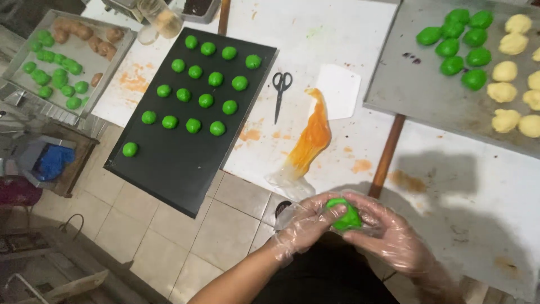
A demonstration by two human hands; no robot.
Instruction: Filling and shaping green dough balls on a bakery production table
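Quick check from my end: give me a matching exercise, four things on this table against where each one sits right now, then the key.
Things:
1. scissors
2. green dough ball
3. pale yellow dough pieces
4. orange piping bag

Places:
A. between the left hand and right hand, both in clear gloves
B. on the grey tray, far right
C. beside the black tray, just right of it
D. lying below the white scraper

Pairs: 1-C, 2-A, 3-B, 4-D

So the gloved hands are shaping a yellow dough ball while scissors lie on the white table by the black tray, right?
Not quite: the dough ball is green, not yellow, as the head view shows. Both gloved hands, left and right, shape it; scissors do lie beside the black tray.
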